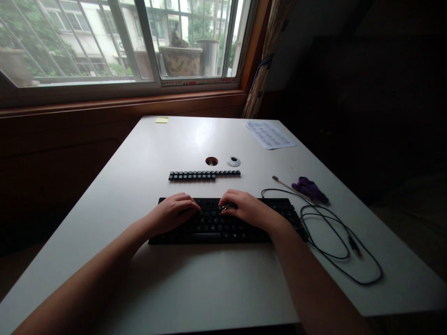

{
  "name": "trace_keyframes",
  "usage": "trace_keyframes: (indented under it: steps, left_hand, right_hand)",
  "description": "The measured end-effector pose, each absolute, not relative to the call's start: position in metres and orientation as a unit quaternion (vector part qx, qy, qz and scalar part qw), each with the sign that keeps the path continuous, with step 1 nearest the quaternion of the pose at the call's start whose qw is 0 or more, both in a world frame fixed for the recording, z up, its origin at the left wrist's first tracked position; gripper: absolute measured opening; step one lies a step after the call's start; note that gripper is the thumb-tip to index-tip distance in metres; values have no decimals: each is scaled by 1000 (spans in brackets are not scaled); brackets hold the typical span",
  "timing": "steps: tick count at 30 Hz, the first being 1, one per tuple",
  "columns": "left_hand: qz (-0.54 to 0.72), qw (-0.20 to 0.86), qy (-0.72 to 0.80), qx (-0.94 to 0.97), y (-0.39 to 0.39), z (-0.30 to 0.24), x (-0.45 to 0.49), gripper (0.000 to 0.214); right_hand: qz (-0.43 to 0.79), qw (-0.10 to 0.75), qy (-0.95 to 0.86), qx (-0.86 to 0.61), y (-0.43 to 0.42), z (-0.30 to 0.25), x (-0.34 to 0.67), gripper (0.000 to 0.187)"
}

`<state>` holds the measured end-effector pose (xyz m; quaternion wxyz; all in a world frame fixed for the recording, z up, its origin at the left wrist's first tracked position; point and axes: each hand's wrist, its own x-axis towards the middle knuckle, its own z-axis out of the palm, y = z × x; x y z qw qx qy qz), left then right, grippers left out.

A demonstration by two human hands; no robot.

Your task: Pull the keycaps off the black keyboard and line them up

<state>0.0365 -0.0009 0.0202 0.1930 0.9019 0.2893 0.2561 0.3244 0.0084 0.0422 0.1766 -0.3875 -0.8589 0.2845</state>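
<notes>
A black keyboard [216, 225] lies on the white table [195, 279] in front of me. My left hand [172, 213] rests on its left part, fingers curled down onto the keys. My right hand [246, 208] sits over the upper middle of the keyboard, fingertips pinched around a small metallic thing at the key row that I cannot make out. Beyond the keyboard, removed black keycaps [204, 175] lie in two neat rows on the table.
The keyboard's black cable [335, 237] loops at the right. A purple cloth [310, 188] and a thin stick [284, 184] lie right of the keyboard. A cable hole [211, 161] and its white cap [233, 161] sit further back, with a printed sheet [269, 134] and yellow note [161, 120].
</notes>
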Motion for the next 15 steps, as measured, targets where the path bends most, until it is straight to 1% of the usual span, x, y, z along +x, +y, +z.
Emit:
trace_keyframes:
  steps: [6,12,15]
  left_hand:
    - [265,190,284,901,0,18,36,22]
    - [256,190,286,904,0,17,36,21]
    - [251,191,292,903,0,17,36,21]
  right_hand:
    - [293,180,-846,-407,9,41,325,17]
    - [293,250,-816,-431,12,35,324,21]
    - [257,280,-823,-422,13,31,323,24]
